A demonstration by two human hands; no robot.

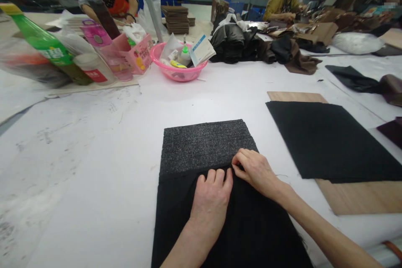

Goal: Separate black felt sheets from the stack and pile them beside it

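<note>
A black cloth (257, 230) lies in front of me, over a speckled dark grey sheet or stack (204, 144) whose far part shows beyond the cloth's edge. My left hand (212, 199) rests on the cloth near that edge, its fingers bent and closed on the fabric. Just to its right, my right hand (256, 171) pinches the same edge between thumb and fingertips. The two hands almost touch at the fingertips. What lies under the left fingers is hidden.
To the right, a stack of black fabric (333, 138) lies on a wooden board (361, 197). A pink basin (180, 71) of small items stands at the back, beside a green bottle (47, 46) and dark material (232, 39). Two people work across the white table (109, 176).
</note>
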